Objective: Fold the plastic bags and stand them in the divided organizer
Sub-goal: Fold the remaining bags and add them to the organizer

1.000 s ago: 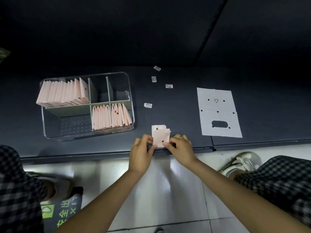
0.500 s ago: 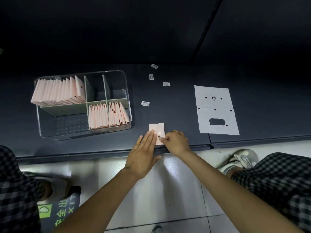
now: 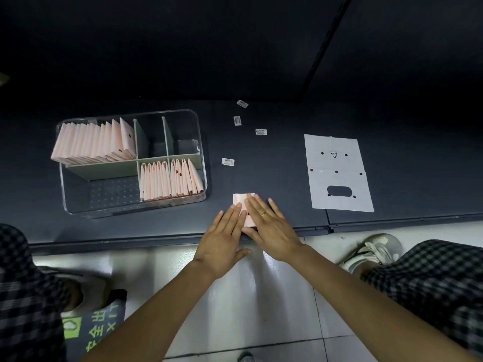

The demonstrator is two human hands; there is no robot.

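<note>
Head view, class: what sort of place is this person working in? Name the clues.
Probably a shop or stockroom packing spot, not a home: a dark low shelf used as a bench, loose barcode labels on it, a tiled floor with a green exit marking.

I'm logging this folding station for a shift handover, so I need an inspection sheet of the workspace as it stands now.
Surface: dark grey shelf top, matte, seam near its front edge.
Job's things: folded pink plastic bag flat on the shelf; clear divided organizer with pink folded bags standing in three compartments; unfolded white plastic bag lying flat to the right.
Clutter: four small white barcode stickers scattered behind the hands.
Grip: left hand and right hand flat, fingers straight, pressing the folded bag.
Cables: nothing seen.
Surroundings: glossy white floor tiles, checked trousers, a sneaker.
</note>
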